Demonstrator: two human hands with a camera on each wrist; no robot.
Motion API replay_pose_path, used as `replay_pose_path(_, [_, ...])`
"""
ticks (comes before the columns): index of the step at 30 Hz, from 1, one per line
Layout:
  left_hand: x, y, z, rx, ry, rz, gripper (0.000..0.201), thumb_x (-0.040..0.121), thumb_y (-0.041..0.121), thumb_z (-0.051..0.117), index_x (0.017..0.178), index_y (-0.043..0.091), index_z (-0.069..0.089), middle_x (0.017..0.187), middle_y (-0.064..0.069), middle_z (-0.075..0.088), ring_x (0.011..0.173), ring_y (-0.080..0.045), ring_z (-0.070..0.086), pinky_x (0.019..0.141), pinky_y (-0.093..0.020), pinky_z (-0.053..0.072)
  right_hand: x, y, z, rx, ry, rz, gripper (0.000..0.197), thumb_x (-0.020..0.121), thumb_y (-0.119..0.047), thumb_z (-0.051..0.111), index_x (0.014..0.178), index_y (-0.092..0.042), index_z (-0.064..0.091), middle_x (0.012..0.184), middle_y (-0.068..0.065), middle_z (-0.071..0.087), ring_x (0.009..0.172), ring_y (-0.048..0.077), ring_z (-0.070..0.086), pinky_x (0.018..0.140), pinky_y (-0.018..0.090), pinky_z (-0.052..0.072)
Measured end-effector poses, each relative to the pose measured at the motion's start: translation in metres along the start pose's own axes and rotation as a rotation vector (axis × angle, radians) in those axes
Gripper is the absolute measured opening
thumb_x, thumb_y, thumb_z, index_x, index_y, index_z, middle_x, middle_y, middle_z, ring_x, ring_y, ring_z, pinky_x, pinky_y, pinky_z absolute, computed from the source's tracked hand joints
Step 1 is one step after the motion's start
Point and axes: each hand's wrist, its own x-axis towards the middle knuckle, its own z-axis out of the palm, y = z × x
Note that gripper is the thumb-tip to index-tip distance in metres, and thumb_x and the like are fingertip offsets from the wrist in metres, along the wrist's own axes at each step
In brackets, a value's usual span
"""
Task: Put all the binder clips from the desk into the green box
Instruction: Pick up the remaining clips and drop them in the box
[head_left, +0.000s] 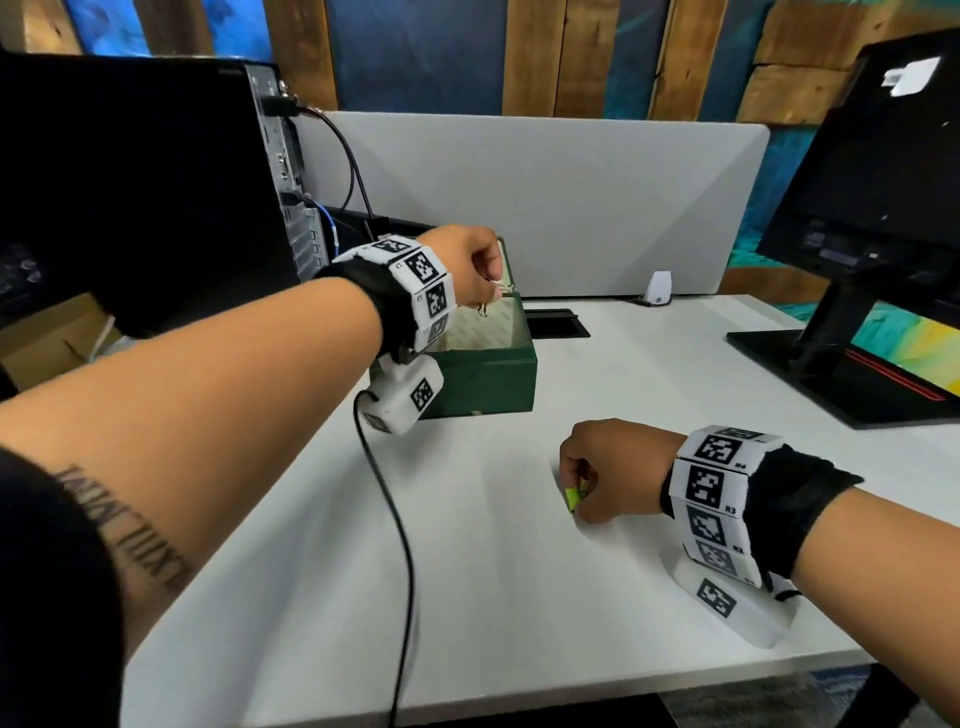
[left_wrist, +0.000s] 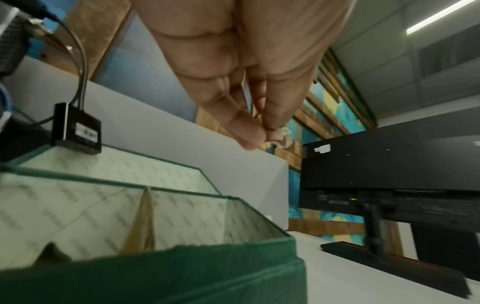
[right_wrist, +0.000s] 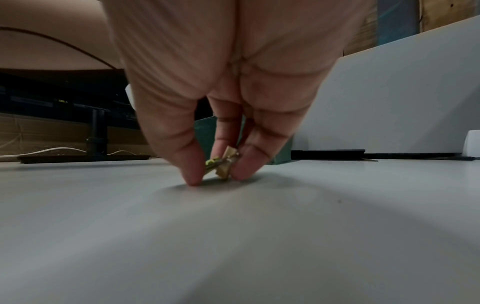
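Note:
The green box (head_left: 483, 376) stands open on the white desk (head_left: 519, 571), its pale patterned lining showing. My left hand (head_left: 488, 293) hovers over the box's opening and pinches a small binder clip (head_left: 493, 285) by its wire handles. In the left wrist view that pale clip (left_wrist: 279, 136) sits at the fingertips (left_wrist: 249, 139), above the box (left_wrist: 182, 273). My right hand (head_left: 576, 493) is down on the desk, closer to me and right of the box, pinching a yellow-green binder clip (head_left: 573, 496). In the right wrist view, the yellow-green clip (right_wrist: 214, 162) sits beside a tan piece (right_wrist: 226, 164) between thumb and fingers.
A black computer tower (head_left: 130, 182) stands at the left and a monitor on its stand (head_left: 857, 322) at the right. A grey divider panel (head_left: 519, 197) closes the back, with a black cable slot (head_left: 556, 322) and a small white device (head_left: 660, 287) before it. A black cable (head_left: 395, 519) hangs from my left wrist.

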Motion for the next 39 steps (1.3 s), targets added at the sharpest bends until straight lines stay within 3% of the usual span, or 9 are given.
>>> replay_pose_path(4, [0.014, -0.011, 0.020, 0.048, -0.042, -0.127, 0.039, 0.082, 0.018, 0.069, 0.119, 0.020, 0.058, 0.118, 0.000, 0.056, 0.103, -0.021, 0.058, 0.085, -0.026, 0.043, -0.001, 0.001, -0.002, 0.010, -0.003, -0.009, 0.012, 0.072, -0.020, 0.068, 0.077, -0.026, 0.058, 0.102, -0.004, 0.062, 0.083, 0.014, 0.057, 0.074, 0.028, 0.051])
replay_pose_path(9, [0.002, -0.036, 0.029, 0.159, 0.008, -0.229, 0.045, 0.082, 0.026, 0.068, 0.124, 0.026, 0.054, 0.139, -0.008, 0.041, 0.122, -0.029, 0.047, 0.095, -0.032, 0.040, 0.000, 0.002, 0.001, -0.007, 0.001, -0.036, 0.012, 0.072, -0.019, 0.067, 0.078, -0.025, 0.059, 0.100, -0.006, 0.058, 0.085, 0.015, 0.056, 0.075, 0.028, 0.051])
replay_pose_path(13, [-0.015, -0.062, 0.021, 0.123, 0.082, -0.427, 0.062, 0.084, 0.022, 0.062, 0.139, 0.028, 0.035, 0.148, -0.011, 0.029, 0.131, -0.034, 0.037, 0.108, -0.045, 0.036, 0.002, 0.004, 0.001, 0.015, 0.022, -0.010, 0.016, 0.068, -0.018, 0.068, 0.071, -0.029, 0.057, 0.097, -0.009, 0.059, 0.086, 0.013, 0.058, 0.075, 0.029, 0.054])
replay_pose_path(17, [-0.027, -0.083, 0.015, -0.065, 0.009, -0.649, 0.073, 0.085, 0.016, 0.059, 0.146, 0.024, 0.021, 0.142, -0.019, 0.039, 0.120, -0.037, 0.049, 0.101, -0.043, 0.045, 0.002, 0.003, 0.000, -0.005, 0.033, -0.004, 0.022, 0.070, -0.020, 0.068, 0.065, -0.033, 0.051, 0.094, -0.012, 0.052, 0.083, 0.011, 0.053, 0.066, 0.019, 0.045])
replay_pose_path(22, [-0.038, -0.086, 0.019, -0.322, -0.004, -0.693, 0.064, 0.087, 0.012, 0.052, 0.145, 0.026, 0.028, 0.128, -0.016, 0.054, 0.105, -0.037, 0.060, 0.083, -0.053, 0.055, 0.001, 0.002, -0.005, 0.008, 0.091, -0.006, 0.013, 0.073, -0.018, 0.067, 0.080, -0.026, 0.059, 0.095, -0.007, 0.052, 0.082, 0.012, 0.052, 0.072, 0.024, 0.047])
replay_pose_path(27, [-0.056, -0.077, 0.016, -0.345, -0.011, -0.688, 0.061, 0.090, 0.010, 0.050, 0.144, 0.023, 0.027, 0.124, -0.017, 0.054, 0.106, -0.037, 0.059, 0.083, -0.052, 0.055, 0.008, -0.006, -0.037, 0.087, 0.334, -0.028, 0.013, 0.074, -0.017, 0.069, 0.086, -0.022, 0.065, 0.089, -0.005, 0.052, 0.081, 0.015, 0.055, 0.073, 0.021, 0.045])
replay_pose_path(32, [-0.079, -0.073, 0.017, -0.462, -0.007, -0.680, 0.062, 0.089, 0.009, 0.051, 0.144, 0.024, 0.027, 0.108, -0.011, 0.052, 0.093, -0.034, 0.058, 0.078, -0.054, 0.056, 0.026, -0.029, -0.087, 0.184, 0.573, -0.066, 0.011, 0.075, -0.017, 0.070, 0.082, -0.023, 0.064, 0.078, -0.009, 0.049, 0.076, 0.015, 0.053, 0.069, 0.022, 0.040])
replay_pose_path(37, [-0.102, -0.064, 0.018, -0.521, -0.078, -0.672, 0.061, 0.090, 0.011, 0.050, 0.143, 0.029, 0.024, 0.093, -0.003, 0.055, 0.078, -0.024, 0.060, 0.069, -0.048, 0.058, 0.040, -0.040, -0.086, 0.051, 0.423, -0.073, 0.017, 0.077, -0.019, 0.069, 0.094, -0.020, 0.069, 0.075, -0.013, 0.051, 0.079, 0.013, 0.054, 0.064, 0.020, 0.041])
replay_pose_path(39, [-0.110, -0.059, 0.020, -0.525, -0.109, -0.659, 0.063, 0.090, 0.012, 0.051, 0.143, 0.031, 0.022, 0.086, 0.001, 0.053, 0.078, -0.025, 0.062, 0.073, -0.051, 0.058, 0.040, -0.041, -0.076, 0.023, 0.358, -0.068, 0.020, 0.077, -0.019, 0.069, 0.097, -0.022, 0.068, 0.073, -0.016, 0.051, 0.080, 0.012, 0.055, 0.065, 0.020, 0.042])
